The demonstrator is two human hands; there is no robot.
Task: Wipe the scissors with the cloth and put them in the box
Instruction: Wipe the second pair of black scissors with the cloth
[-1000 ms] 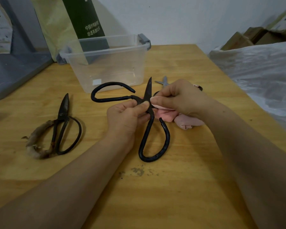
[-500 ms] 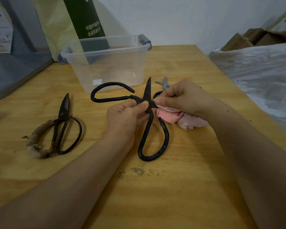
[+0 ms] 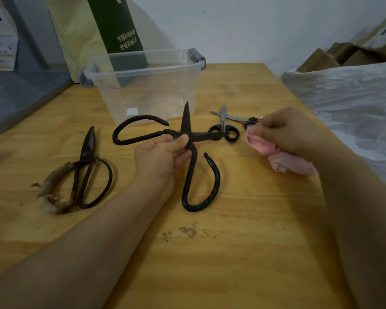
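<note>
My left hand [image 3: 163, 156] grips large black iron scissors [image 3: 191, 172] at their pivot, blades spread wide, one pointing up and one pointing right. My right hand [image 3: 283, 132] holds a bunched pink cloth [image 3: 276, 155] to the right of the scissors, clear of the blade. A clear plastic box [image 3: 147, 85] with grey latches stands open just behind the scissors. Small steel scissors with black handles [image 3: 225, 126] lie between the box and my right hand. Old dark scissors with a wrapped handle [image 3: 85, 170] lie to the left on the wooden table [image 3: 243, 253].
A green carton and a yellowish bag [image 3: 112, 25] lean on the wall behind the box. A grey panel [image 3: 20, 94] lies at far left. A plastic-covered heap [image 3: 354, 108] borders the table's right edge, with cardboard boxes behind it.
My right hand has pulled the cloth off the blade and moved right. The right-pointing blade and the small scissors are now uncovered. My left hand holds the black scissors as before.
</note>
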